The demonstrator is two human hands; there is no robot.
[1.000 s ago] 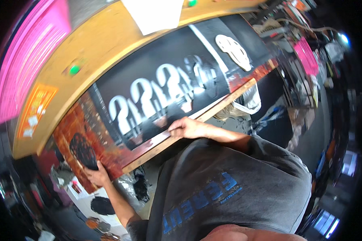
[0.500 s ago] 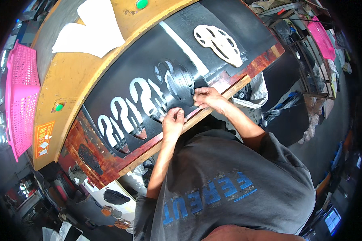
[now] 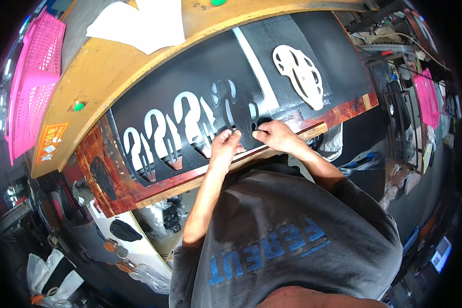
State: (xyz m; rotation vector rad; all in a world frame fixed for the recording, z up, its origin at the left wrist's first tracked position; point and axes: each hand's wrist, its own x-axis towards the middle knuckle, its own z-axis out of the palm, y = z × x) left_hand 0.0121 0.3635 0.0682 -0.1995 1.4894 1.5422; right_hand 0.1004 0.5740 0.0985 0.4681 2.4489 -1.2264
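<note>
A black cut-out piece (image 3: 243, 114), rounded and flat with several long slots, lies over the black sheet (image 3: 154, 84) on the bench. The fingers of my left hand (image 3: 226, 148) are pinched together at the piece's near end. On its near right edge, the thumb and fingers of my right hand (image 3: 277, 136) are closed too. The fingertips hide part of that edge. Left of the piece, the sheet has several curved openings with pale surface showing through. A cream slotted template (image 3: 312, 97) of similar shape lies apart, to the right of my right hand.
A yellow machine beam (image 3: 200, 28) with green buttons arches along the bench's far side, with white paper (image 3: 154, 25) on it. A wooden strip (image 3: 190, 185) edges the near side. Pink baskets stand at far left (image 3: 38, 77) and far right (image 3: 426, 100).
The black piece was tilted and shiny near my hands; now it lies flatter, extending away from them. Both hands have come closer together at its near end. The whole view has shifted.
</note>
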